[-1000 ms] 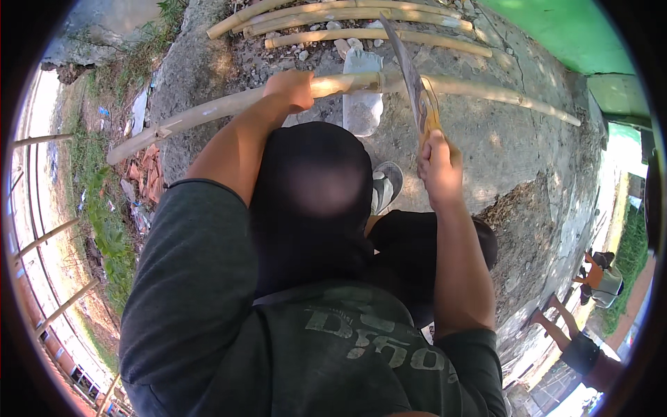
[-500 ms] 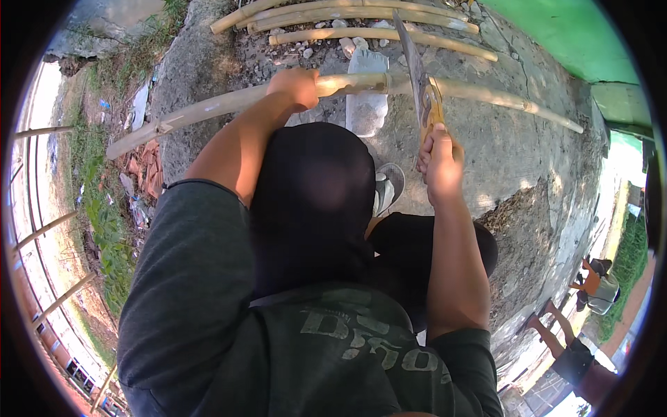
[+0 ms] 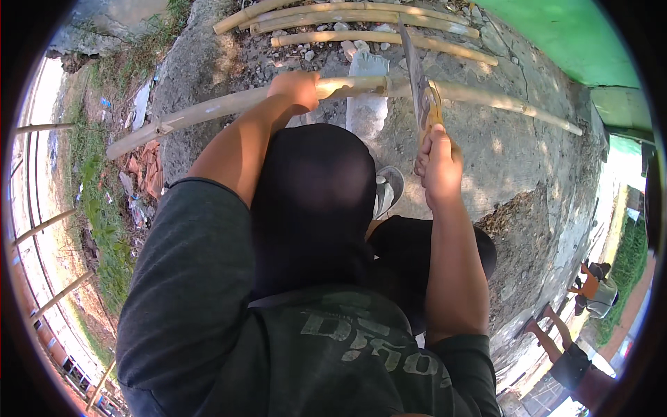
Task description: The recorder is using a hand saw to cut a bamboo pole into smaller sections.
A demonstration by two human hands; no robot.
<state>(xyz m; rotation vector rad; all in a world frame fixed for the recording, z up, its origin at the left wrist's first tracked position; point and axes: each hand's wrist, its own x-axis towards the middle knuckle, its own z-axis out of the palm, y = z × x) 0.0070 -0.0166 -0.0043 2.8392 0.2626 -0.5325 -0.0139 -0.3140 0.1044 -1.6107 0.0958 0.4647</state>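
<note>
A long bamboo pole (image 3: 479, 94) lies crosswise in front of my knees, resting over a pale block (image 3: 367, 115). My left hand (image 3: 294, 90) is wrapped round the pole, left of the block. In my right hand (image 3: 440, 163) is a handsaw (image 3: 414, 66), gripped by its yellowish wooden handle. Its blade points away from me and crosses the pole to the right of the block. Whether the teeth have cut into the bamboo I cannot tell.
Several more bamboo poles (image 3: 382, 38) lie on stony ground beyond. A green wall (image 3: 563, 35) rises at the far right. Broken reddish tiles (image 3: 146, 167) and weeds (image 3: 101, 229) are on the left. Two people (image 3: 599, 292) are at the lower right, some way off.
Hardly anything differs. The saw has shifted very slightly along its stroke, while my left hand keeps its hold on the pole.
</note>
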